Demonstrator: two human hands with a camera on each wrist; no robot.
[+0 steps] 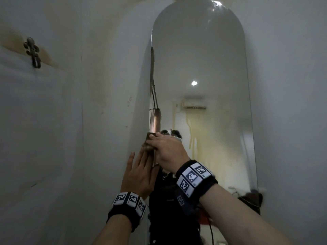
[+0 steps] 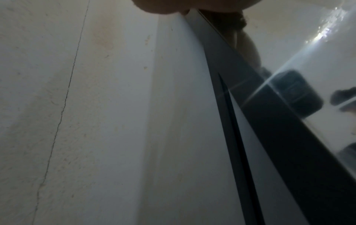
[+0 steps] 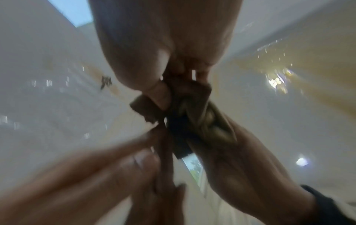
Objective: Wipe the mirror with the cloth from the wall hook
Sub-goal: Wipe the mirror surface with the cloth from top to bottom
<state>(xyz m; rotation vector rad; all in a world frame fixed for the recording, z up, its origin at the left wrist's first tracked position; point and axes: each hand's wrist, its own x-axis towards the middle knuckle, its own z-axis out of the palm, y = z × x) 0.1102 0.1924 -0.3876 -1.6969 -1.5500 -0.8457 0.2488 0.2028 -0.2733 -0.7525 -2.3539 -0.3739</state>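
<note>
At upper left, a wall hook [image 1: 33,52] hangs bare on the stained white wall [image 1: 74,103]. Lower centre, our left hand [image 1: 139,175] lies flat, fingers straight, at the arched mirror [image 1: 212,68]'s edge; our right hand [image 1: 168,151] grips the brown cloth [image 1: 150,137] against the glass.

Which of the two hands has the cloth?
The right hand grips the brown cloth at the mirror's left edge; the left hand lies flat, holding nothing.

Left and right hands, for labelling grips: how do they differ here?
The right hand curls round the brown cloth on the mirror; the left hand lies flat, fingers straight, holding nothing. The right is higher; the left sits below at the mirror's left edge. Both wear marker wristbands.
</note>
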